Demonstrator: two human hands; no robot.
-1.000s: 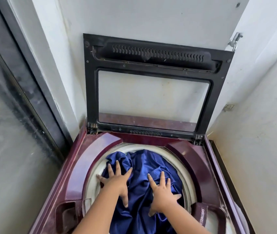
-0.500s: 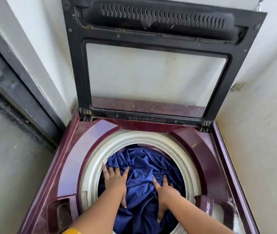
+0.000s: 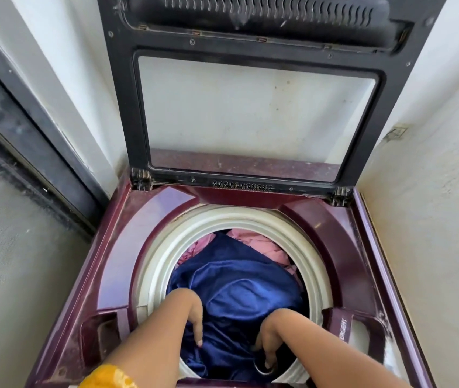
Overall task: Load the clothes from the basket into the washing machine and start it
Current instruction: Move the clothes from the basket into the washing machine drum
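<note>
White, stained walls (image 3: pixel 432 219) far and right, dark-framed glass door (image 3: pixel 26 130) on the left. Wedged between them, maroon top-loading washing machine (image 3: pixel 149 228), black lid (image 3: pixel 121 107) propped upright against the far wall, pale drum rim (image 3: pixel 161 261) exposed. Inside the drum, blue cloth (image 3: pixel 239 287) heaped over pink clothes (image 3: pixel 267 249) showing at the far edge. Left hand (image 3: pixel 193 315) at the near left of the opening, fingers pointing straight down, pressing on the blue cloth. Right hand (image 3: pixel 267 340) at the near right, fingers bent down between cloth and rim, tips hidden; cannot tell whether gripping. Yellow sleeve (image 3: pixel 107 378) at the near edge.
</note>
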